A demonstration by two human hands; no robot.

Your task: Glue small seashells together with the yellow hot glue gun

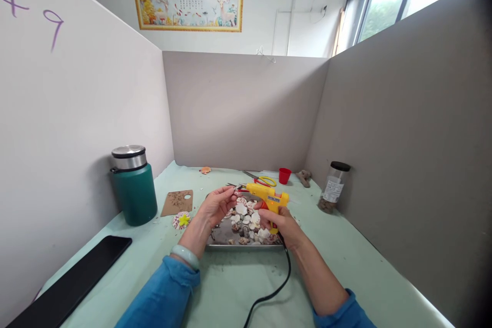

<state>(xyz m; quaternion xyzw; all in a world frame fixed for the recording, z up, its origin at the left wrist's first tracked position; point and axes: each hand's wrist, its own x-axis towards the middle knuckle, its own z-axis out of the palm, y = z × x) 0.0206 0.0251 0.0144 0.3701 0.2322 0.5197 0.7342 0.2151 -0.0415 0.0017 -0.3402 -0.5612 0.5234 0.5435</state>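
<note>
My right hand [282,223] is wrapped round the handle of a yellow hot glue gun [265,193], its nozzle pointing left. Close to that nozzle, my left hand [219,206] pinches something small that I cannot make out. Both hands are over a metal tray [246,248] holding white and brown shells [246,218]. A black cord runs from the gun down towards me. Left of the tray lie a brown card [171,208] with bits on it and a round shell piece with a yellow-green star [184,220].
A green bottle [136,195] and a long black object [77,282] are on the left. Behind the tray are scissors with yellow handles [268,181] and a red cup [284,176]. A black-lidded jar [333,189] stands at the right wall.
</note>
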